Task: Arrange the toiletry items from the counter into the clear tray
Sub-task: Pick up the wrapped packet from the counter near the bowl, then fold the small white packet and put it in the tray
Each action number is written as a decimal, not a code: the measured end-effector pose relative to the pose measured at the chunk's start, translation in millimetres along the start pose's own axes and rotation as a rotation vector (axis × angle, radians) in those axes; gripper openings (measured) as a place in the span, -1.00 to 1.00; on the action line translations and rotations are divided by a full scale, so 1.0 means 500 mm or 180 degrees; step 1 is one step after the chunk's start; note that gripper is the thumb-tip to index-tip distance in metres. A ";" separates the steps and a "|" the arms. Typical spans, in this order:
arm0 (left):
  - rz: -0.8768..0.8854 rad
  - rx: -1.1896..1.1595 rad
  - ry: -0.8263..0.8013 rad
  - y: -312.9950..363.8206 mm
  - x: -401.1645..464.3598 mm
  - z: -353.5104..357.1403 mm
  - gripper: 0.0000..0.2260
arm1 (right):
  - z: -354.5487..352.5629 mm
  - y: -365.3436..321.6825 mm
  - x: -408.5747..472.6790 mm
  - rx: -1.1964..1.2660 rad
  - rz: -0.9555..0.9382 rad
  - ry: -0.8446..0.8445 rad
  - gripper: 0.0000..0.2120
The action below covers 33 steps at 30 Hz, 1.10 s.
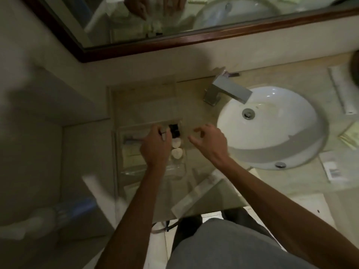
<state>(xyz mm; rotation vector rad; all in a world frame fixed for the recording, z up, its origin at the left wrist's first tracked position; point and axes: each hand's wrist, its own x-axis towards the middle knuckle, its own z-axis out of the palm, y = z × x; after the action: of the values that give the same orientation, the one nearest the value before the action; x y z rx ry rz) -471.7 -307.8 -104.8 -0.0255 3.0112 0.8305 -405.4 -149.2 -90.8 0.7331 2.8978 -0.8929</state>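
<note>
The clear tray [134, 170] lies on the counter left of the sink. Inside it I see two small white round items [176, 148], a dark small item [173, 130] and a toothbrush-like stick [133, 138]. My left hand [155, 146] hovers over the tray's middle, fingers curled near the dark item; blur hides whether it grips anything. My right hand [209, 139] is just right of the tray above the counter, fingers spread and holding nothing.
A white sink [272, 140] with a chrome faucet [227, 92] is on the right. Long white packets [340, 90] and flat sachets [349, 136] lie beyond the sink, another packet [332, 169] near its front. A framed mirror [174, 43] runs along the back wall.
</note>
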 end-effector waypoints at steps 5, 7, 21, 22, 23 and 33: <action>0.0596 -0.0224 -0.0999 0.206 -0.142 0.114 -0.60 | -0.157 0.225 -0.058 -0.0010 0.0485 0.0318 -0.68; 0.0886 -0.0195 -0.1311 0.287 -0.209 0.164 -0.62 | -0.218 0.323 -0.085 -0.0021 0.0704 0.0435 -0.69; 0.1275 0.0019 -0.2533 0.642 -0.499 0.469 -0.63 | -0.424 0.863 -0.288 0.0083 0.2402 0.0169 -0.51; 0.1371 0.0034 -0.2500 0.659 -0.503 0.481 -0.61 | -0.417 0.871 -0.295 0.0076 0.2440 0.0075 -0.44; 0.1513 0.0064 -0.2459 0.677 -0.506 0.486 -0.62 | -0.408 0.875 -0.299 0.0063 0.2445 0.0007 -0.40; 0.4216 0.1788 -0.3119 0.765 -0.436 0.594 -0.66 | -0.372 0.857 -0.283 0.0290 0.2575 0.0122 -0.64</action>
<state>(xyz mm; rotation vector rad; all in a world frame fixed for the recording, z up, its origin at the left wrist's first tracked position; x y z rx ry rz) -257.9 175.1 -159.2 1.8133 1.8555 -0.1557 -68.7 200.7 -139.1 1.7403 2.2172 -0.8753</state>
